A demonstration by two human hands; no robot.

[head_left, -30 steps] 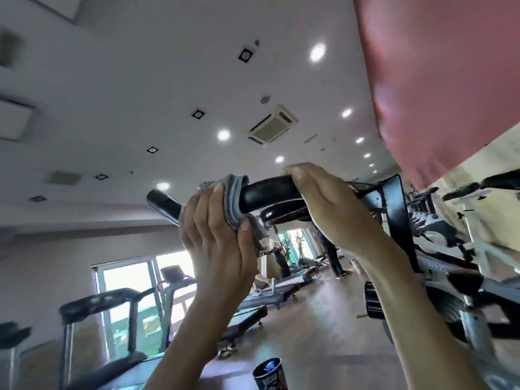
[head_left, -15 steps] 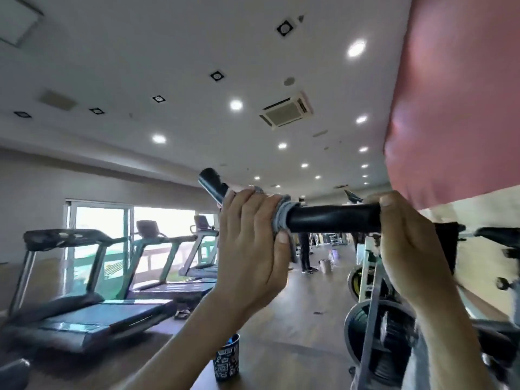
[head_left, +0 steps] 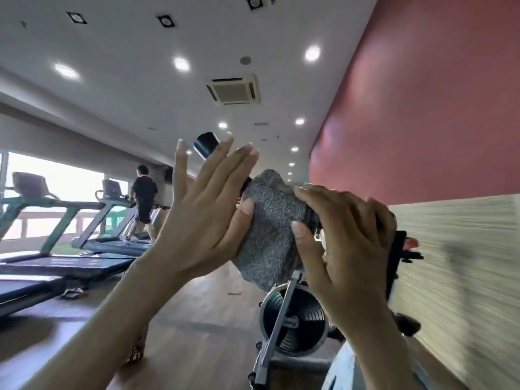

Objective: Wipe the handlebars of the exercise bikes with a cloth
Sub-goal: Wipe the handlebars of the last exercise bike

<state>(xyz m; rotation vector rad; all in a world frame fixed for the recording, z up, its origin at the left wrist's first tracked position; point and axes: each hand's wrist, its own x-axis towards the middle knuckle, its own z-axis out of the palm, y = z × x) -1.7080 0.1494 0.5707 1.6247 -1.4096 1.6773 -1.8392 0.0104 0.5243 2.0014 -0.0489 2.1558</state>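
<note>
Most of the handlebar point(head_left: 206, 144) is hidden: only its black rounded end shows above the left hand point(head_left: 197, 226), and the rest runs down behind that hand and under the grey cloth point(head_left: 271, 232) draped over it. Whether the right hand point(head_left: 346, 249) closes on the bar itself under the fabric cannot be told. The lower right of the view is smeared with blur, so the black bracket point(head_left: 395, 263) behind the right hand and the bike's frame are hard to read; the finned flywheel point(head_left: 295, 319) below the cloth is clearer. A small patterned thing point(head_left: 137, 351) on the floor is mostly covered by the left forearm. The left hand is raised with its fingers straight and spread, only the thumb pressing the cloth's left edge. The right hand curls over the cloth's right side, fingers on top and thumb on the front, gripping it. Farther off, a person point(head_left: 144, 198) walks on a treadmill point(head_left: 118, 243).
</note>
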